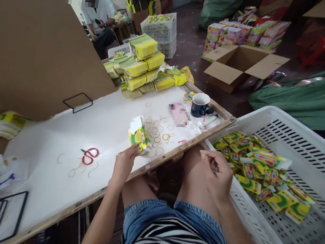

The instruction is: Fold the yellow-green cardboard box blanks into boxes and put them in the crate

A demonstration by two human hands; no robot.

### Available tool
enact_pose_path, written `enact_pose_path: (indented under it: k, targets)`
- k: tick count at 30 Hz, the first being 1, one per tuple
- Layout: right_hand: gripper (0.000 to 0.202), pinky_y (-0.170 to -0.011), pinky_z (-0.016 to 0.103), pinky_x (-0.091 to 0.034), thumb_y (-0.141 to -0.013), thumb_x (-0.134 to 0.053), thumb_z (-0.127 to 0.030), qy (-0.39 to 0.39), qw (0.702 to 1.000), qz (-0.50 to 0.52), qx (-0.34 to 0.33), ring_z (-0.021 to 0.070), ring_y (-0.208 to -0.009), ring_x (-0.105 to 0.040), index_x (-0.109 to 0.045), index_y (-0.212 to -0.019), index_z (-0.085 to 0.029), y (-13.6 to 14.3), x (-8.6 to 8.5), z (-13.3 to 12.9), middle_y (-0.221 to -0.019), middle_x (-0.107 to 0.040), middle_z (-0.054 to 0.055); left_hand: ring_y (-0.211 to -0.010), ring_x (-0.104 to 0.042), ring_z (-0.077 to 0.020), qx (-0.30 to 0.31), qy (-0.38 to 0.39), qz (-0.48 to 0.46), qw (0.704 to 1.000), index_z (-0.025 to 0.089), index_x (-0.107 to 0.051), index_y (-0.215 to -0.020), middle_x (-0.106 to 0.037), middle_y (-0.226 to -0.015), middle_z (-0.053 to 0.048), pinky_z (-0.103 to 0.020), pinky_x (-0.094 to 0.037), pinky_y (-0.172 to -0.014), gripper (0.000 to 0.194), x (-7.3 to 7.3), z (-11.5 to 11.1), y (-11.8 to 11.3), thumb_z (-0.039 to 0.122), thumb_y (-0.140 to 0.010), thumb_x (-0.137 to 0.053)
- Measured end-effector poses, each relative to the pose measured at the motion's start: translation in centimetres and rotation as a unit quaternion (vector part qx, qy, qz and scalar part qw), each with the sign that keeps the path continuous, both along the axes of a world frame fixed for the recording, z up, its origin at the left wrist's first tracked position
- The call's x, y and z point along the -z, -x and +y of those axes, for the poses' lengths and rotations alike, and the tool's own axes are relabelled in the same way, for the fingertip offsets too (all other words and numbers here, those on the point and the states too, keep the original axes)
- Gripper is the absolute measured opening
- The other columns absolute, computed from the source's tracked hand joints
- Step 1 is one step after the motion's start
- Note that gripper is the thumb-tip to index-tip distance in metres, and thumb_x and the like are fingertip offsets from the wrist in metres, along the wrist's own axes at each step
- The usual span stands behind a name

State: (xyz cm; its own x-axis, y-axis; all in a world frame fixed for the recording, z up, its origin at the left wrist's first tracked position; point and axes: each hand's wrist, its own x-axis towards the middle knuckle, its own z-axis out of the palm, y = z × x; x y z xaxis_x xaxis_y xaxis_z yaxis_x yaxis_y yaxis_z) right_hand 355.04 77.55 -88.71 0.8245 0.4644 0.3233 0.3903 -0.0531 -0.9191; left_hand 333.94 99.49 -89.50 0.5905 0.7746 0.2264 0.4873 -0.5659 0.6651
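My left hand [126, 159] is closed on the near edge of a small yellow and green carton [140, 136] with white flaps, at the front of the white table [66, 132]. Whether this is one carton or several flat ones together I cannot tell. My right hand [218, 173] is over my right thigh, beside the white crate, slightly blurred. Its fingers are curled in and nothing shows in them. Loose rubber bands [156, 131] lie just right of the carton. Small yellow and green boxes [264, 174] are heaped in the white crate [309, 140]; one on top is blurred.
Bundles of flat yellow cartons [141, 70] are stacked at the table's far end. A dark mug [199, 105] stands near the right edge. Red-handled scissors [89, 156] lie at left. Beyond are an open cardboard box [240, 66] and a seated person [95, 18].
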Motion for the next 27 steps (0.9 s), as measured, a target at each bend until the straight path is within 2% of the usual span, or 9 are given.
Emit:
enact_pose_path:
  k: [4, 7, 11, 13, 15, 18, 22, 24, 27]
  targets:
    - [0.036, -0.058, 0.029, -0.047, -0.09, -0.052, -0.047, -0.003, 0.967, 0.222, -0.122, 0.0159, -0.061, -0.056, -0.069, -0.098, -0.017, 3.1, 0.3, 1.8, -0.079, -0.07, 0.007, -0.109, -0.066, -0.0263, -0.009, -0.073, -0.084, 0.994, 0.023, -0.073, -0.101, -0.073, -0.111, -0.006, -0.046, -0.049, -0.101, 0.024, 0.1, -3.0, -0.5, 0.017, -0.087, -0.055]
    - [0.045, -0.048, 0.026, -0.041, -0.085, -0.056, -0.055, -0.007, 0.928, 0.324, -0.184, 0.0129, -0.051, -0.048, -0.071, -0.095, -0.014, 4.1, 0.6, 2.7, -0.068, -0.067, 0.006, -0.119, -0.06, -0.0245, 0.129, -0.109, -0.15, 0.974, 0.023, -0.069, -0.113, -0.069, -0.118, -0.006, -0.046, -0.049, -0.103, 0.033, 0.6, -6.6, -1.2, 0.01, -0.088, -0.053]
    - [0.045, -0.059, 0.03, -0.05, -0.072, -0.07, -0.056, -0.005, 0.927, 0.344, -0.152, 0.0169, -0.062, -0.058, -0.072, -0.092, -0.015, 3.9, 1.2, 2.8, -0.074, -0.069, 0.006, -0.119, -0.059, -0.0253, 0.281, -0.031, -0.146, 0.948, 0.022, -0.067, -0.116, -0.069, -0.118, -0.008, -0.048, -0.053, -0.098, 0.034, 1.5, -9.8, -2.1, 0.009, -0.088, -0.052]
    - [0.044, -0.074, 0.036, -0.054, -0.072, -0.071, -0.055, -0.013, 0.934, 0.333, -0.13, 0.0217, -0.076, -0.064, -0.071, -0.091, -0.016, 3.7, 1.4, 2.5, -0.085, -0.072, 0.008, -0.12, -0.059, -0.026, 0.259, 0.01, -0.163, 0.952, 0.023, -0.07, -0.109, -0.069, -0.118, -0.008, -0.049, -0.051, -0.1, 0.028, 1.5, -10.3, -2.6, 0.013, -0.087, -0.056]
    - [0.042, -0.081, 0.039, -0.054, -0.073, -0.071, -0.054, -0.027, 0.935, 0.333, -0.121, 0.0247, -0.086, -0.066, -0.069, -0.093, -0.016, 3.8, 1.4, 2.2, -0.091, -0.072, 0.01, -0.125, -0.054, -0.0274, 0.165, 0.064, -0.22, 0.959, 0.024, -0.071, -0.107, -0.066, -0.125, -0.009, -0.051, -0.044, -0.106, 0.024, 1.0, -10.2, -3.1, 0.02, -0.085, -0.062]
    - [0.043, -0.078, 0.038, -0.056, -0.072, -0.073, -0.051, -0.051, 0.921, 0.358, -0.143, 0.024, -0.084, -0.068, -0.066, -0.097, -0.017, 4.2, 1.3, 2.1, -0.09, -0.072, 0.009, -0.128, -0.051, -0.0296, 0.04, 0.244, -0.301, 0.921, 0.022, -0.064, -0.119, -0.062, -0.129, -0.011, -0.047, -0.043, -0.107, 0.042, 0.2, -9.5, -4.0, 0.039, -0.081, -0.069]
    - [0.041, -0.079, 0.037, -0.056, -0.071, -0.075, -0.049, -0.061, 0.898, 0.386, -0.2, 0.0232, -0.086, -0.068, -0.067, -0.095, -0.017, 4.7, 1.6, 2.4, -0.094, -0.072, 0.009, -0.108, -0.065, -0.0326, 0.109, 0.517, -0.27, 0.805, 0.017, -0.067, -0.107, -0.073, -0.104, -0.013, -0.043, -0.055, -0.087, 0.058, -0.3, -8.8, -4.8, 0.06, -0.068, -0.072]
    - [0.039, -0.084, 0.038, -0.055, -0.071, -0.075, -0.049, -0.065, 0.893, 0.393, -0.212, 0.0242, -0.092, -0.067, -0.069, -0.093, -0.017, 4.7, 1.7, 2.4, -0.098, -0.072, 0.01, -0.102, -0.067, -0.0317, 0.137, 0.562, -0.271, 0.769, 0.016, -0.069, -0.098, -0.074, -0.095, -0.012, -0.041, -0.055, -0.085, 0.054, -0.3, -8.9, -5.0, 0.058, -0.066, -0.075]
    - [0.039, -0.085, 0.038, -0.054, -0.07, -0.077, -0.048, -0.064, 0.888, 0.402, -0.212, 0.0244, -0.092, -0.067, -0.07, -0.092, -0.018, 4.7, 1.9, 2.1, -0.098, -0.072, 0.009, -0.098, -0.068, -0.0294, 0.144, 0.562, -0.287, 0.762, 0.016, -0.07, -0.093, -0.074, -0.091, -0.011, -0.038, -0.054, -0.084, 0.045, -0.2, -9.4, -5.2, 0.052, -0.066, -0.078]
